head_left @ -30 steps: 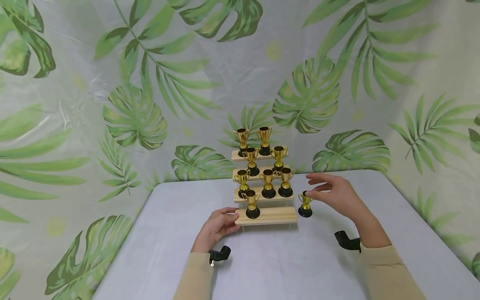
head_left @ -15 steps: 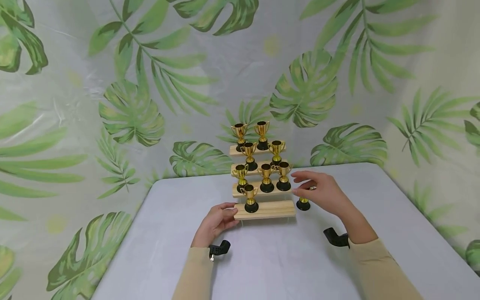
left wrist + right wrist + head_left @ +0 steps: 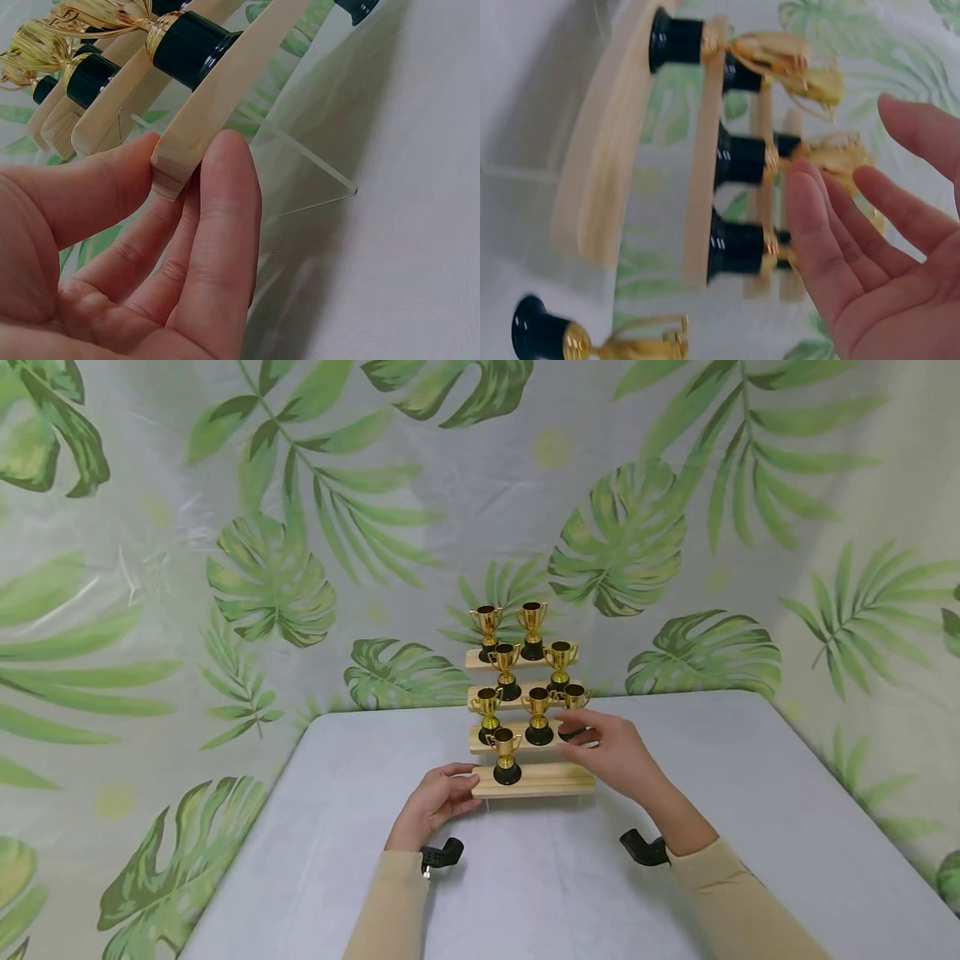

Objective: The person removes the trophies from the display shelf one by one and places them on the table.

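While pinching the lowest shelf [image 3: 553, 781] at its left edge with the left hand [image 3: 437, 797], extends the right hand [image 3: 617, 753], with grip parted and empty, by the trophies [image 3: 538, 708] one shelf up; includes a lone trophy [image 3: 576, 342] on the counter [image 3: 375, 777], off the lowest shelf's right edge.

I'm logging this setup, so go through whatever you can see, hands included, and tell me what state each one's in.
Left hand: pinching the end of the bottom shelf
Right hand: thumb and fingers apart, holding nothing
Bottom shelf: bearing one trophy
Bottom-shelf trophy: upright
Seven upper trophies: upright
Loose trophy: upright on the table
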The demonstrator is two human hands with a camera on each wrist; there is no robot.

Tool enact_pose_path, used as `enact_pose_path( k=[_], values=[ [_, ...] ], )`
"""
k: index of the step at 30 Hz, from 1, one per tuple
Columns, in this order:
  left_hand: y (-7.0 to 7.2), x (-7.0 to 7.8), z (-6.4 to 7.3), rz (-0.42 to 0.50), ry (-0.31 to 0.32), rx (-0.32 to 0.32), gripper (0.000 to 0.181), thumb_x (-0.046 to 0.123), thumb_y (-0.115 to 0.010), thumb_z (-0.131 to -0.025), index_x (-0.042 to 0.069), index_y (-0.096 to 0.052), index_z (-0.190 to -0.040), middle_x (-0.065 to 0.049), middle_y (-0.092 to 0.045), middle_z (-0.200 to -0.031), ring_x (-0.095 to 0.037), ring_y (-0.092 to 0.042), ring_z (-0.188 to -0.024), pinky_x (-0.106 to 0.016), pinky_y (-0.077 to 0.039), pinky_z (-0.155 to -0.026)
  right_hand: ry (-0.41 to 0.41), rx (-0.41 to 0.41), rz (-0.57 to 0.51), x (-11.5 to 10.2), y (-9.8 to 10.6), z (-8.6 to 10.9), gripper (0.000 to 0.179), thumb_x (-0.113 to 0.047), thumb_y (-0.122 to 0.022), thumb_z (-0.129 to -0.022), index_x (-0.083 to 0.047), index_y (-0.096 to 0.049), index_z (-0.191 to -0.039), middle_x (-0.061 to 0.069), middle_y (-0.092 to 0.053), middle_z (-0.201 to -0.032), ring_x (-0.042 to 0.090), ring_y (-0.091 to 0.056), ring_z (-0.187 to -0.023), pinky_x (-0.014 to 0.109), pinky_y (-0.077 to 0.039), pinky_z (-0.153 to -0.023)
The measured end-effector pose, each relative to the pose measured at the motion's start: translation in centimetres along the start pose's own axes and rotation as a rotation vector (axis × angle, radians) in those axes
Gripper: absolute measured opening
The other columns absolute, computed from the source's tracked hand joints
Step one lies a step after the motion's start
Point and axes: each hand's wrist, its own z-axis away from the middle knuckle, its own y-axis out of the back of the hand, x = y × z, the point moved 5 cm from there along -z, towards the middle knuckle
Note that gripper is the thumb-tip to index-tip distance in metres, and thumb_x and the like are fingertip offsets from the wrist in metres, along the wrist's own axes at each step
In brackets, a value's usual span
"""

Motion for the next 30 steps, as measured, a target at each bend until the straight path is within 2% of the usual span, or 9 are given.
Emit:
enact_pose_path(
  k=[6,10,15,22,30],
  values=[
    [-0.1,0.1,0.2,-0.007,-0.006,0.003,0.045,0.002,-0.069,-0.093,-0.005,-0.055,-0.135,-0.020,-0.064,-0.119,-0.025,-0.068,-0.097,-0.037,-0.060,-0.081,-0.029,0.014,-0.008,-0.1,-2.2,-0.7,0.058,-0.039,-0.081,-0.086,-0.017,-0.063,-0.137,0.008,-0.069,-0.119,0.016,-0.069,-0.091,0.034,-0.059,-0.071],
    [-0.1,0.0,0.0,0.009,-0.017,-0.002,0.044,0.001,-0.068,-0.093,-0.006,-0.055,-0.134,-0.020,-0.064,-0.115,-0.024,-0.068,-0.094,-0.036,-0.060,-0.080,-0.036,0.035,-0.007,-0.3,-3.2,-1.2,0.055,-0.035,-0.083,-0.085,-0.019,-0.065,-0.135,0.008,-0.068,-0.118,0.018,-0.070,-0.090,0.033,-0.059,-0.070],
    [-0.1,-0.1,-0.3,0.018,-0.006,0.005,0.044,0.001,-0.067,-0.094,-0.005,-0.054,-0.135,-0.020,-0.063,-0.118,-0.024,-0.069,-0.093,-0.037,-0.061,-0.078,-0.059,0.044,-0.010,-0.6,-4.2,-1.6,0.052,-0.026,-0.083,-0.085,-0.021,-0.066,-0.134,0.007,-0.069,-0.117,0.019,-0.071,-0.091,0.033,-0.060,-0.070],
    [-0.1,0.1,-0.4,0.025,-0.016,-0.005,0.044,0.000,-0.067,-0.093,-0.006,-0.054,-0.134,-0.021,-0.064,-0.117,-0.024,-0.069,-0.093,-0.037,-0.060,-0.080,-0.055,0.048,-0.013,-0.4,-5.6,-2.4,0.052,-0.028,-0.084,-0.084,-0.022,-0.067,-0.133,0.007,-0.069,-0.115,0.020,-0.070,-0.087,0.032,-0.059,-0.069],
    [0.0,-0.2,-0.2,0.026,-0.011,-0.017,0.044,0.003,-0.069,-0.093,-0.005,-0.055,-0.134,-0.019,-0.066,-0.113,-0.024,-0.069,-0.093,-0.038,-0.060,-0.080,-0.094,0.052,-0.114,0.0,-7.6,-3.0,0.048,-0.025,-0.085,-0.084,-0.023,-0.069,-0.129,0.008,-0.067,-0.121,0.016,-0.072,-0.084,0.035,-0.060,-0.061]
  ],
)
